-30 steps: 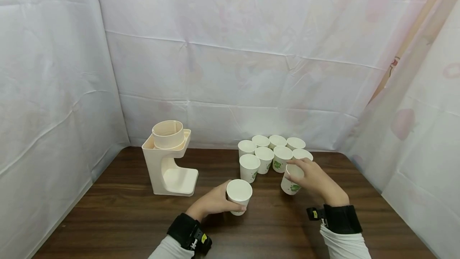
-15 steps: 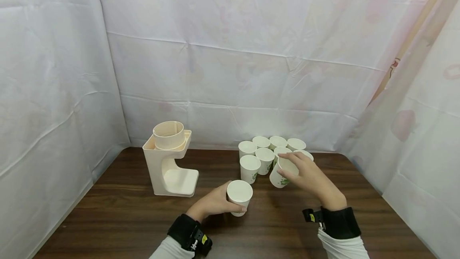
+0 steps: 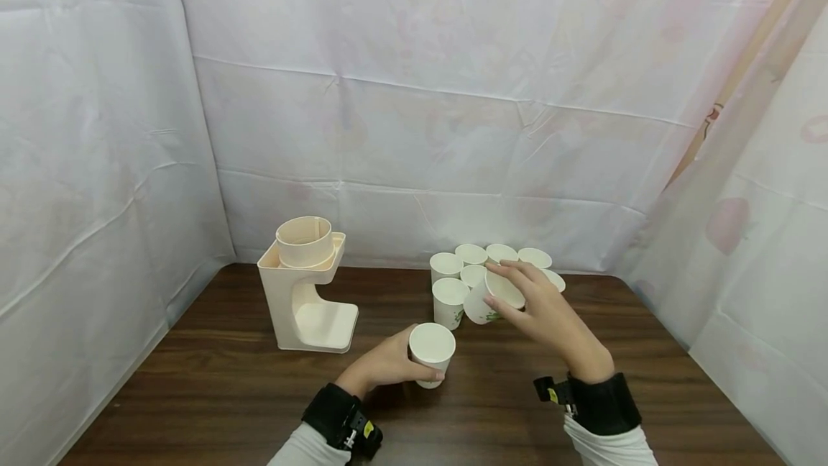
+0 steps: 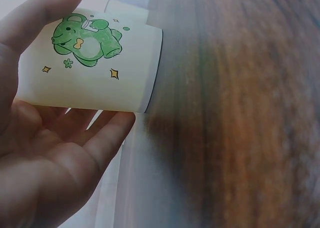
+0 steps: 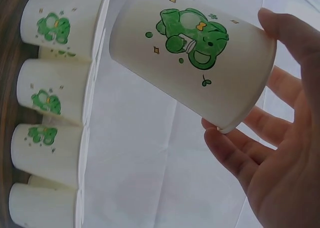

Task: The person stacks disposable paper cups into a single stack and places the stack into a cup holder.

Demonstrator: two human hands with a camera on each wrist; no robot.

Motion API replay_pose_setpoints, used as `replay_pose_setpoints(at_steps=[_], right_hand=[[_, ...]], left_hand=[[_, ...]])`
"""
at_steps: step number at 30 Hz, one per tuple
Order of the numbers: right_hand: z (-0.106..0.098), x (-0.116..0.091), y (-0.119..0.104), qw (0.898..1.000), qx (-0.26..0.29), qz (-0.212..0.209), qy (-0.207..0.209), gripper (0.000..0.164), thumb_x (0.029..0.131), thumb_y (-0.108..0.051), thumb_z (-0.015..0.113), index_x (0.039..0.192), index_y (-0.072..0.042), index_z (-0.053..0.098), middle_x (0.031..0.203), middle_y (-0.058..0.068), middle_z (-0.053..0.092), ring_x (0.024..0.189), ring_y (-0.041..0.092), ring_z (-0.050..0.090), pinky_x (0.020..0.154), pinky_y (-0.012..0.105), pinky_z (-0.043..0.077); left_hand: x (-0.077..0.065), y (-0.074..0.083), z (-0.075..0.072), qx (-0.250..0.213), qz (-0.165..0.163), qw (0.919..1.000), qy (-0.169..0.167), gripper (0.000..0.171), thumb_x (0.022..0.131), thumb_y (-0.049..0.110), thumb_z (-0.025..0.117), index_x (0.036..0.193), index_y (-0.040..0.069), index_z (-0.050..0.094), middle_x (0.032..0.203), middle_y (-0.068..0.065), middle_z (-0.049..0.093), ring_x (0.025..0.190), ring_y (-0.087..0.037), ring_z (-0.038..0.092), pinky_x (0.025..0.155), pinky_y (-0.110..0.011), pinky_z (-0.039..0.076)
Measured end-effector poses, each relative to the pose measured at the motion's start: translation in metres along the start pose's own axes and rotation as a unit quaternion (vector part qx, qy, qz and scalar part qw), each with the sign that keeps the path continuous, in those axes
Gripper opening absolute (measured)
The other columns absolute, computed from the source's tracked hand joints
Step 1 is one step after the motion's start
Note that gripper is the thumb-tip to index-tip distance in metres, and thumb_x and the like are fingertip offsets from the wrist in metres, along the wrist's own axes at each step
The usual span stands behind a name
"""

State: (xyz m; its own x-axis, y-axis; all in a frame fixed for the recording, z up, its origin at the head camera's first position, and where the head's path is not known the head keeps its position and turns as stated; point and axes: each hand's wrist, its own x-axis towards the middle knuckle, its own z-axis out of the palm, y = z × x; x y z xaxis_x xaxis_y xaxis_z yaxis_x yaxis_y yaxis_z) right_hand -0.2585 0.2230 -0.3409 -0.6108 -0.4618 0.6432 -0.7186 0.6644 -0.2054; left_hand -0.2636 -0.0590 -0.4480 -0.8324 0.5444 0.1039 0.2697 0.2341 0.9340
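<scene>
My left hand (image 3: 387, 363) grips a white paper cup (image 3: 431, 346) that stands upright low at the middle of the table. In the left wrist view that cup (image 4: 95, 63) shows a printed green bear, with the thumb above and fingers curled beneath. My right hand (image 3: 540, 308) holds a second paper cup (image 3: 479, 305) near its rim, raised and tilted with its mouth toward the palm. The right wrist view shows this tilted cup (image 5: 195, 48) between thumb and fingers, its base pointing away. Behind it stand several more paper cups (image 3: 448, 300) in close rows, partly hidden by the right hand.
A cream plastic stand (image 3: 278, 308) with a round collar (image 3: 302, 243) on top and a flat foot is at the left of the dark wooden table (image 3: 226, 394). White printed cloth (image 3: 414, 128) hangs behind and on both sides.
My right hand has lifted its paper cup and moved it left and toward the back, tilting it further. The left hand and its cup have stayed put.
</scene>
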Motion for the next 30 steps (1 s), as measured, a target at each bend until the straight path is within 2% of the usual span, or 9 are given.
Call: replay_pose_setpoints(at_steps=[5, 12, 19, 24, 30], right_hand=[[0.004, 0.005, -0.007, 1.000, 0.009, -0.025, -0.004, 0.050, 0.089, -0.021, 0.077, 0.135, -0.009, 0.061, 0.135, 0.010, 0.057, 0.127, 0.033, 0.050, 0.101, 0.053, 0.041], [0.010, 0.007, -0.021, 0.999, 0.014, -0.020, -0.027, 0.049, 0.092, -0.028, 0.074, 0.137, -0.015, 0.060, 0.138, 0.011, 0.055, 0.129, 0.035, 0.049, 0.100, 0.056, 0.043], [0.021, 0.011, -0.035, 0.997, 0.027, -0.065, -0.031, 0.051, 0.090, -0.028, 0.077, 0.137, -0.015, 0.060, 0.138, 0.014, 0.055, 0.128, 0.034, 0.051, 0.098, 0.055, 0.045], [0.029, 0.012, -0.041, 0.995, 0.034, -0.086, -0.024, 0.051, 0.090, -0.032, 0.077, 0.135, -0.015, 0.061, 0.136, 0.013, 0.056, 0.127, 0.031, 0.052, 0.098, 0.051, 0.046], [0.040, 0.012, -0.049, 0.995, 0.035, -0.088, -0.042, 0.049, 0.092, -0.038, 0.073, 0.136, -0.020, 0.060, 0.140, 0.008, 0.053, 0.129, 0.028, 0.050, 0.096, 0.047, 0.048]], left_hand=[[0.000, 0.000, 0.000, -0.007, 0.002, 1.0000, -0.003, 0.068, 0.077, 0.016, 0.086, 0.133, 0.003, 0.050, 0.115, -0.001, 0.064, 0.106, -0.018, 0.061, 0.094, -0.041, 0.046], [-0.001, 0.000, 0.000, -0.007, 0.006, 0.9999, -0.006, 0.067, 0.078, 0.015, 0.086, 0.133, 0.004, 0.051, 0.114, -0.001, 0.064, 0.105, -0.018, 0.061, 0.093, -0.040, 0.047], [0.000, 0.001, -0.001, -0.012, 0.011, 0.9997, -0.020, 0.063, 0.080, 0.013, 0.084, 0.133, 0.007, 0.050, 0.113, 0.000, 0.063, 0.104, -0.017, 0.061, 0.090, -0.039, 0.048], [-0.001, 0.002, -0.001, -0.009, 0.012, 0.9995, -0.027, 0.061, 0.081, 0.013, 0.084, 0.132, 0.009, 0.050, 0.113, 0.001, 0.064, 0.103, -0.017, 0.061, 0.088, -0.038, 0.049], [-0.001, 0.003, -0.001, 0.002, 0.012, 0.9997, -0.022, 0.062, 0.080, 0.015, 0.084, 0.132, 0.011, 0.051, 0.113, 0.002, 0.064, 0.103, -0.016, 0.061, 0.090, -0.037, 0.048]])
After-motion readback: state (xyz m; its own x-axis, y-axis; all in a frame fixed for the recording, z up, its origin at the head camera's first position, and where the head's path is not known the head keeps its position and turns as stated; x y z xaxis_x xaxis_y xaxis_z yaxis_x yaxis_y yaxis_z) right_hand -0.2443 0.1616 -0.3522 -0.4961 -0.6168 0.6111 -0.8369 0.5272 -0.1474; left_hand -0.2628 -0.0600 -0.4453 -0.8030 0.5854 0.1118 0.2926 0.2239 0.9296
